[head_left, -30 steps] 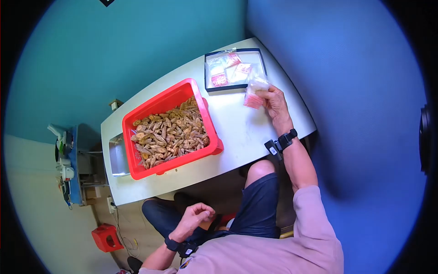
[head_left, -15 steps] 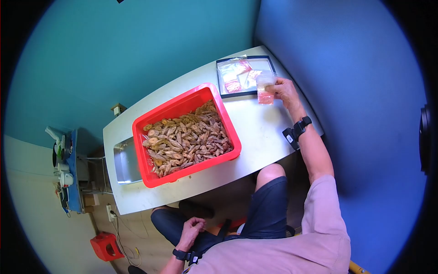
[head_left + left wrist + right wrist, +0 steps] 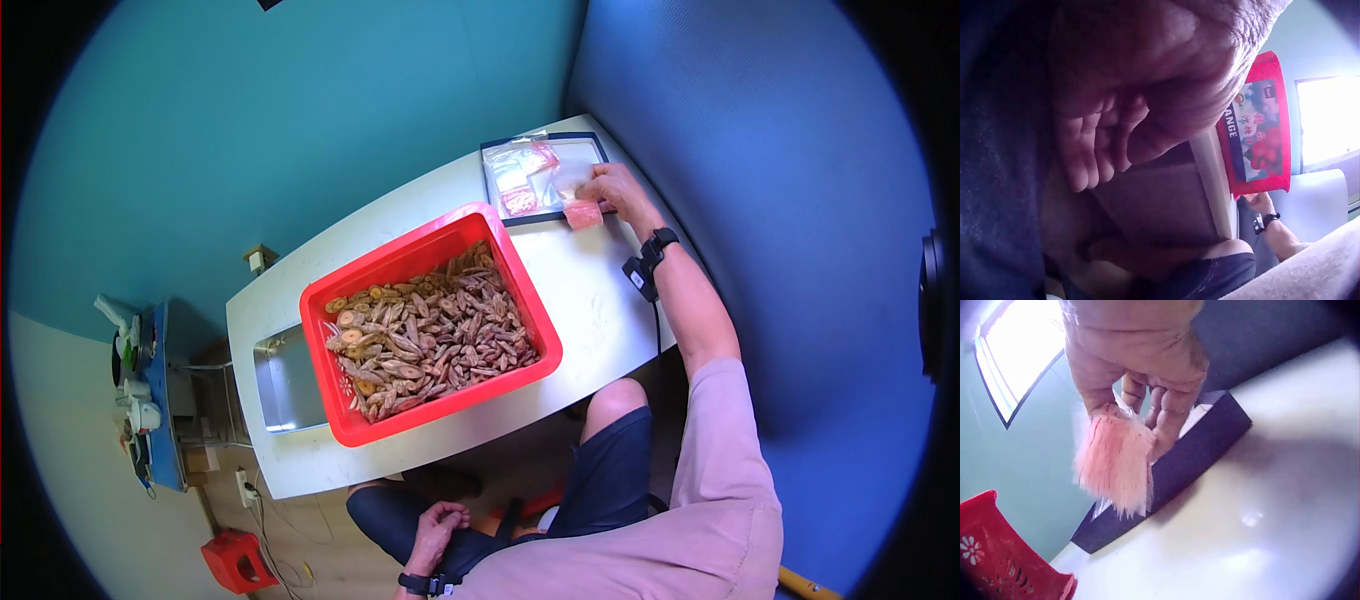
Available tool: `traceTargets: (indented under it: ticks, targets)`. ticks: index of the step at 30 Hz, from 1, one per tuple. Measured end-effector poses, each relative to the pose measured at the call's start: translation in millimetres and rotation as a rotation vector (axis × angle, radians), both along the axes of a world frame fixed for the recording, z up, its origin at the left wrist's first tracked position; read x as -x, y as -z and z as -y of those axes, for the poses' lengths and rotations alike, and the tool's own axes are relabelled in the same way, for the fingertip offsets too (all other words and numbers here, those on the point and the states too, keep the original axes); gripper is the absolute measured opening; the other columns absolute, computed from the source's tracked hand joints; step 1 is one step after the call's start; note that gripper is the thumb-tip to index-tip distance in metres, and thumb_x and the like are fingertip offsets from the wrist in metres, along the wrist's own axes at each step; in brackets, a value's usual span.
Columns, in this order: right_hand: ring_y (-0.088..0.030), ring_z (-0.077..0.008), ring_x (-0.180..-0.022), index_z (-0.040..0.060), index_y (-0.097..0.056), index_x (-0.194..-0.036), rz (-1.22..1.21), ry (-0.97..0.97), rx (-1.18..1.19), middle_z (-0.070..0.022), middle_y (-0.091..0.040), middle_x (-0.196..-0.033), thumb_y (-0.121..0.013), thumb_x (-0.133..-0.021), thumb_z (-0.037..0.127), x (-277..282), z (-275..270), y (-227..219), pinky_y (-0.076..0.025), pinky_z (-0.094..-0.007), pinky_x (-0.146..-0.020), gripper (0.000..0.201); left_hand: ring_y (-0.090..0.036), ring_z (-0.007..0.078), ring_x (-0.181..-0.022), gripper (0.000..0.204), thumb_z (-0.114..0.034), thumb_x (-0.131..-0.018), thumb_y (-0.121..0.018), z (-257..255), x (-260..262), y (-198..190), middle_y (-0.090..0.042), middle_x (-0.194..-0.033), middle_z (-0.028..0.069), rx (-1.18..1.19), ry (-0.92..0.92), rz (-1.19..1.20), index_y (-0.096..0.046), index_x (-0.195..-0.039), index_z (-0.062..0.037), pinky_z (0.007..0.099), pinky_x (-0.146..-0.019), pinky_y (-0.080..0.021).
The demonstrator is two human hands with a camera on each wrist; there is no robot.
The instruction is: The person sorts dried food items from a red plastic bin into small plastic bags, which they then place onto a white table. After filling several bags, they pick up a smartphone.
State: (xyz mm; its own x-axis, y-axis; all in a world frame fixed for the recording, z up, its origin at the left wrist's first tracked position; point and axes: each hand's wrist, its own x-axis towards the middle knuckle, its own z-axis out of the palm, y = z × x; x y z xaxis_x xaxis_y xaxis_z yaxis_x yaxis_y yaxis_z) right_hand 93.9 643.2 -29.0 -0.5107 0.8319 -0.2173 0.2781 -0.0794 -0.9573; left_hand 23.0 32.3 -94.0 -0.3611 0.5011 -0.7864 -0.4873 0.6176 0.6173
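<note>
My right hand (image 3: pixel 622 193) pinches a stack of small clear plastic bags (image 3: pixel 583 214) with pink ends between thumb and fingers. It is at the right front corner of a shallow dark-rimmed box (image 3: pixel 538 218). In the right wrist view the pink ends of the stack (image 3: pixel 1116 456) hang down before the box's dark side (image 3: pixel 1194 453). More clear and pink bags (image 3: pixel 520 200) lie inside the box. Low over the lap, my left hand (image 3: pixel 437 530) holds nothing; its fingers (image 3: pixel 1088 150) hang loosely curled in the left wrist view.
A large red basket (image 3: pixel 550 345) of dried, brown sliced pieces (image 3: pixel 430 335) stands mid-table, left of the box. Beyond its left side lies a metal tray (image 3: pixel 285 385) on the white table (image 3: pixel 400 462). A blue wall rises close on the right. A red stool (image 3: pixel 225 550) stands on the floor.
My right hand has carried the stack of bags from in front of the box to over its right front corner. The left hand stays at the lap. The head view has shifted.
</note>
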Motion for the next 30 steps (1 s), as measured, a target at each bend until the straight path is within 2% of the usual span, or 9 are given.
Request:
traceTargets:
  ticks: [2,9,14,18,20,22,24,26,30]
  targets:
    - [-0.056,-0.0113,-0.059,0.007,-0.061,-0.072,0.091,-0.098,-0.036,-0.0007,-0.055,-0.067,-0.07,-0.068,0.01,5.3,-18.3,5.8,-0.046,-0.0229,-0.054,0.01,-0.065,0.0165,-0.085,0.013,-0.003,-0.092,-0.054,0.4,0.6,2.9,-0.066,-0.095,0.0112,0.006,0.009,0.003,-0.06,-0.102,0.0044,0.027,-0.082,-0.053]
    - [-0.056,-0.0115,-0.059,0.0069,-0.062,-0.072,0.15,-0.046,-0.006,-0.0019,-0.058,-0.069,-0.07,-0.068,0.011,21.2,-16.0,-11.0,-0.047,-0.0234,-0.055,0.01,-0.065,0.0161,-0.086,0.015,-0.001,-0.092,-0.053,1.6,-2.3,7.1,-0.066,-0.097,0.0114,-0.038,-0.034,0.009,-0.059,-0.104,0.0046,0.0268,-0.082,-0.053]
    - [-0.055,-0.0102,-0.059,0.0083,-0.059,-0.068,0.035,0.003,-0.046,-0.0019,-0.058,-0.068,-0.072,-0.068,0.009,21.5,-20.9,2.2,-0.045,-0.0233,-0.054,0.013,-0.066,0.0171,-0.084,0.016,-0.002,-0.09,-0.054,1.5,-2.6,6.3,-0.067,-0.094,0.0116,-0.054,-0.025,-0.014,-0.059,-0.104,0.0045,0.0283,-0.083,-0.054]
    - [-0.054,-0.009,-0.059,0.0087,-0.059,-0.068,-0.037,0.028,-0.118,-0.0012,-0.058,-0.067,-0.072,-0.069,0.006,19.3,-17.6,-19.2,-0.044,-0.0229,-0.053,0.013,-0.066,0.0172,-0.083,0.016,-0.002,-0.09,-0.054,1.5,-1.5,4.8,-0.067,-0.094,0.0118,-0.075,-0.015,-0.009,-0.059,-0.104,0.0044,0.0282,-0.082,-0.054]
    - [-0.053,-0.0125,-0.058,0.005,-0.059,-0.069,-0.121,-0.013,-0.146,-0.0023,-0.057,-0.066,-0.073,-0.068,0.006,13.0,-14.2,-41.6,-0.046,-0.026,-0.056,0.014,-0.066,0.0175,-0.083,0.016,-0.002,-0.09,-0.054,0.7,-1.5,3.4,-0.067,-0.094,0.0118,-0.105,-0.015,-0.018,-0.06,-0.105,0.0041,0.0285,-0.081,-0.054]
    - [-0.053,-0.0109,-0.057,0.0059,-0.058,-0.068,-0.132,-0.031,-0.194,-0.0018,-0.057,-0.065,-0.073,-0.069,0.003,1.0,0.0,-68.4,-0.044,-0.025,-0.054,0.014,-0.066,0.0176,-0.083,0.016,-0.002,-0.09,-0.054,2.0,-2.0,6.9,-0.067,-0.095,0.0117,-0.143,-0.022,-0.034,-0.06,-0.105,0.004,0.0288,-0.081,-0.054]
    - [-0.053,-0.0096,-0.057,0.005,-0.059,-0.068,-0.189,-0.137,-0.386,-0.0017,-0.059,-0.066,-0.073,-0.07,0.004,-17.0,22.6,-92.0,-0.044,-0.0241,-0.054,0.014,-0.064,0.0154,-0.081,0.016,0.0,-0.089,-0.053,3.3,-5.9,6.5,-0.067,-0.095,0.0108,-0.161,-0.046,-0.061,-0.061,-0.103,0.0036,0.0278,-0.078,-0.054]
    - [-0.053,-0.0061,-0.06,0.0034,-0.06,-0.071,-0.186,-0.201,-0.388,-0.0012,-0.06,-0.068,-0.071,-0.072,0.0,-43.1,55.3,-116.6,-0.045,-0.0221,-0.054,0.011,-0.064,0.0147,-0.08,0.015,0.0,-0.089,-0.054,4.8,-9.5,6.0,-0.067,-0.095,0.01,-0.191,-0.044,-0.101,-0.062,-0.102,0.0028,0.0271,-0.077,-0.054]
    - [-0.056,-0.004,-0.061,0.0005,-0.062,-0.074,-0.162,-0.166,-0.405,-0.001,-0.062,-0.068,-0.072,-0.072,-0.004,-99.6,155.0,-147.1,-0.045,-0.0208,-0.052,0.011,-0.063,0.0137,-0.079,0.012,-0.004,-0.089,-0.055,-2.0,-19.5,-7.7,-0.066,-0.092,0.0089,-0.215,-0.201,-0.03,-0.062,-0.098,0.0008,0.0265,-0.072,-0.054]
